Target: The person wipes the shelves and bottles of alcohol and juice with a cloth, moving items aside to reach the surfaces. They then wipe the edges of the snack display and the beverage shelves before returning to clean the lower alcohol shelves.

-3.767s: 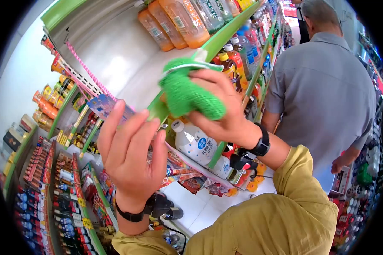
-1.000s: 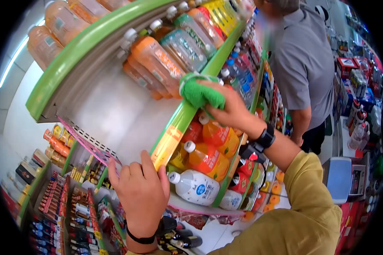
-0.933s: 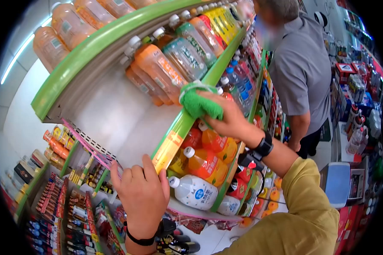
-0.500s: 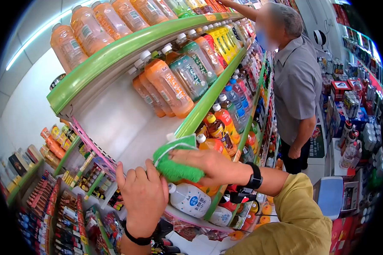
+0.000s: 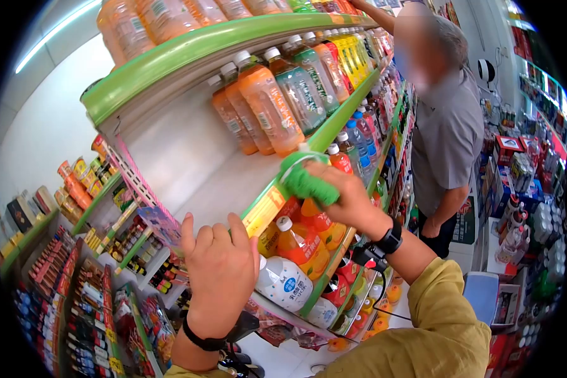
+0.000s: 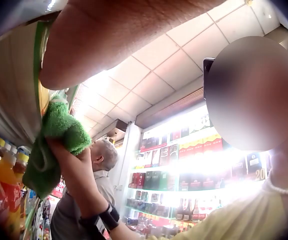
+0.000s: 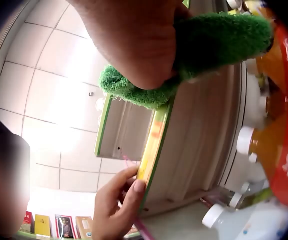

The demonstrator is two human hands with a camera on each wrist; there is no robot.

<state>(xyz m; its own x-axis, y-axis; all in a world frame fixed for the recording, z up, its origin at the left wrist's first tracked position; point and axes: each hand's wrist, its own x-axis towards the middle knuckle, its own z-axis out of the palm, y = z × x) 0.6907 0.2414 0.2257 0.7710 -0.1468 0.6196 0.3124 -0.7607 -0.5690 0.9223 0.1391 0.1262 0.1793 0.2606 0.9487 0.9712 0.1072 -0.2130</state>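
Observation:
A green cloth (image 5: 305,178) with a white edge is bunched in my right hand (image 5: 349,200), pressed on the front edge of a green-rimmed shelf (image 5: 346,116). My left hand (image 5: 222,274) rests at the near corner of that shelf, by its yellow and orange label strip (image 5: 266,211). In the right wrist view the thumb and fingers of the left hand (image 7: 115,205) pinch the label strip (image 7: 152,145). The left wrist view shows the right hand's fingers curled round the cloth (image 6: 64,132).
Orange bottles (image 5: 268,104) and green-labelled bottles stand on the shelf's far part. A white bottle (image 5: 285,283) and orange drinks (image 5: 302,246) are on the level below. A person in a grey shirt (image 5: 450,132) stands at the shelf further along. A pink cord hangs at the shelf's near end.
Since half a second ago, my right hand and the cloth have moved away from my left hand, along the shelf edge towards the bottles. The left hand has stayed at the corner.

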